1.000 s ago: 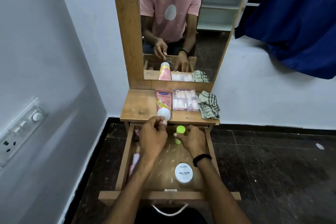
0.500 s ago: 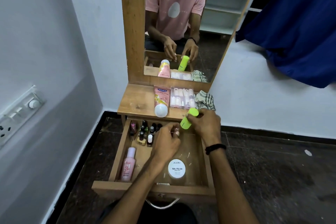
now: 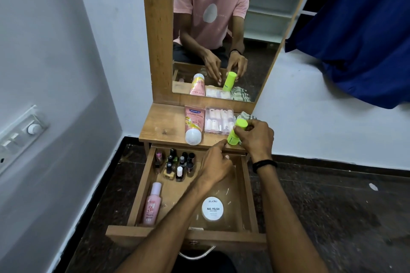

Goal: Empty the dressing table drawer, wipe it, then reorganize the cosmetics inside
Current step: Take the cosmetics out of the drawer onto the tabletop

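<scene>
my right hand (image 3: 257, 137) gripping tilted green bottle (image 3: 232, 138) at tabletop (image 3: 162, 126) edge, my left hand (image 3: 216, 166) over open drawer (image 3: 143, 184), forefinger at bottle base, grasp unclear

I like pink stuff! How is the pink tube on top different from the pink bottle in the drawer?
The pink tube lies on the tabletop; the pink bottle lies in the drawer. The tube's wide white cap faces front; the bottle's slim pale cap faces back. Both are pink and lying down.
</scene>
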